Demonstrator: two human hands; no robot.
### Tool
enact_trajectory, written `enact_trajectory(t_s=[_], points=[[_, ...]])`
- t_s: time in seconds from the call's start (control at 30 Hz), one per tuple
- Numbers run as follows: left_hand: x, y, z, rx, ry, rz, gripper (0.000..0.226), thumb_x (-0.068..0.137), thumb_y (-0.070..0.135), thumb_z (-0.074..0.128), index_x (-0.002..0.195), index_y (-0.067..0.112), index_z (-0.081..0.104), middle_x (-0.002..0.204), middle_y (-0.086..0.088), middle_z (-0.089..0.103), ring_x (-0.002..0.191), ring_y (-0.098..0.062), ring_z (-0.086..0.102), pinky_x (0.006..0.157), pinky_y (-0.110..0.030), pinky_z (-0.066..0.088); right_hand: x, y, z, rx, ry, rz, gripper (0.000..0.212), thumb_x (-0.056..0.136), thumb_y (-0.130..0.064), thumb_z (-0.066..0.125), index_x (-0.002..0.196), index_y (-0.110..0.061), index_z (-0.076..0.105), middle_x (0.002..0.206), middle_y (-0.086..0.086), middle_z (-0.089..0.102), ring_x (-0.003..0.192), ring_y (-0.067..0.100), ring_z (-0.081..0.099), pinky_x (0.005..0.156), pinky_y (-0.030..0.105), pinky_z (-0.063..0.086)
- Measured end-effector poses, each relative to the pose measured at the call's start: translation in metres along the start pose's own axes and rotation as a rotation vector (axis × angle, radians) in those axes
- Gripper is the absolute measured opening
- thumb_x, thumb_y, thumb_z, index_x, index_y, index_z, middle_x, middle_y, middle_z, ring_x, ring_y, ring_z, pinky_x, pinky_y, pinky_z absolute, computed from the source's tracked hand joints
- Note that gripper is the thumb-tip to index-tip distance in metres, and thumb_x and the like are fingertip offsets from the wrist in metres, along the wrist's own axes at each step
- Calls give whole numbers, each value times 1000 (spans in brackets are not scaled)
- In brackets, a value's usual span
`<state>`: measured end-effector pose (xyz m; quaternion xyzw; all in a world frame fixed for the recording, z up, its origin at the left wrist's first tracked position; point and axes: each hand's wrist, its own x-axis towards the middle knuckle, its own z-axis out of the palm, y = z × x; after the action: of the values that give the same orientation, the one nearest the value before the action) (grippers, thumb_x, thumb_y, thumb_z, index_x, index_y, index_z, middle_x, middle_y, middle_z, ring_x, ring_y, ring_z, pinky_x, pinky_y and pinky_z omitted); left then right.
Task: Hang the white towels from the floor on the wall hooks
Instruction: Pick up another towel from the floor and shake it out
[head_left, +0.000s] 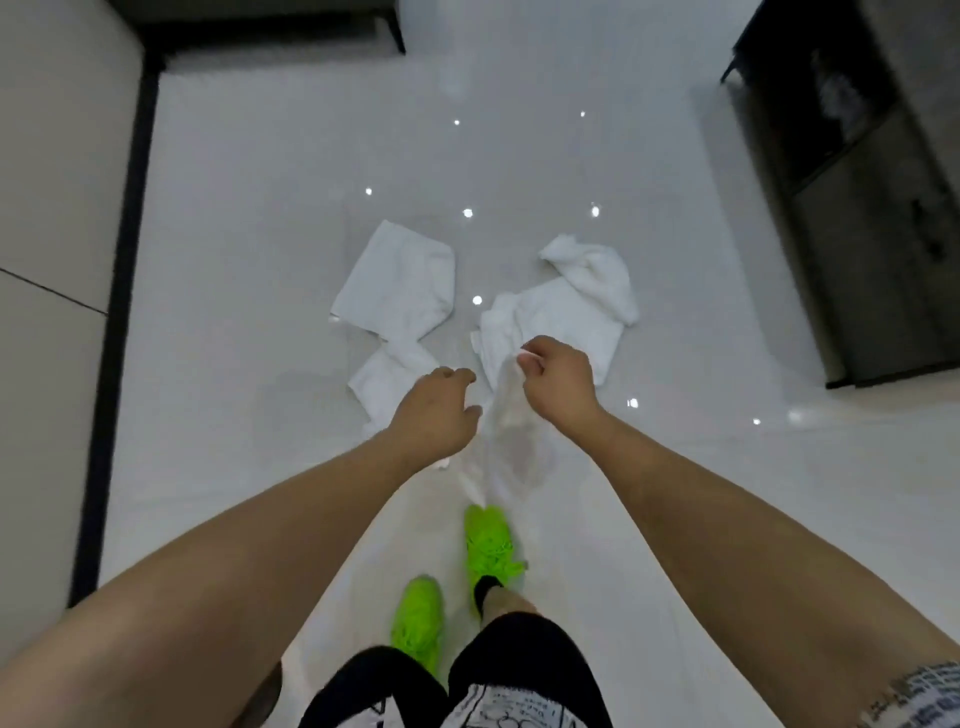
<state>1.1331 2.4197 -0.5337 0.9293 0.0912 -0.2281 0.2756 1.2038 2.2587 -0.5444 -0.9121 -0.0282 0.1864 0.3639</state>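
Above the glossy floor, the right hand pinches a hanging white towel in curled fingers; the left hand, fingers curled, touches its edge. Two more towels lie beyond.

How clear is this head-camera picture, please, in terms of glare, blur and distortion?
Head view: small bright light reflections dot the glossy floor; the towel hanging from the right hand is motion-blurred, washed out; wide-angle distortion bows the wall edges and stretches both forearms.
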Motion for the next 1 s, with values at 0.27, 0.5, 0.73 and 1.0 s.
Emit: enact_trajectory(t_s=[0.27,0.5,0.73,1.0], points=[[-68,195,-142,-100,91,412,37,78,29,70,114,33,59,105,7,65,93,-18,60,72,-27,46,-100,-119,-224,45,168,-115,14,84,-29,70,82,-16,74,75,-4,67,70,9,60,58,23,42],[-140,358,-154,-234,154,658,19,82,27,62,64,28,56,65,7,56,67,-14,53,56,-26,38,-210,-97,-364,273,512,-108,29,69,-43,84,82,-20,71,78,1,69,66,4,60,57,23,49],[-158,528,-132,-166,268,864,18,87,36,61,70,32,55,75,9,59,71,-8,54,55,-22,33,-261,3,-484,482,562,-65,19,88,-22,72,98,-7,69,95,11,72,92,27,70,81,43,60],[-147,696,-75,-307,-24,900,17,89,27,54,96,31,69,97,2,69,93,-17,65,83,-41,57,-295,89,-617,567,725,-49,24,99,-33,54,96,-16,71,100,11,70,98,31,66,86,48,55]])
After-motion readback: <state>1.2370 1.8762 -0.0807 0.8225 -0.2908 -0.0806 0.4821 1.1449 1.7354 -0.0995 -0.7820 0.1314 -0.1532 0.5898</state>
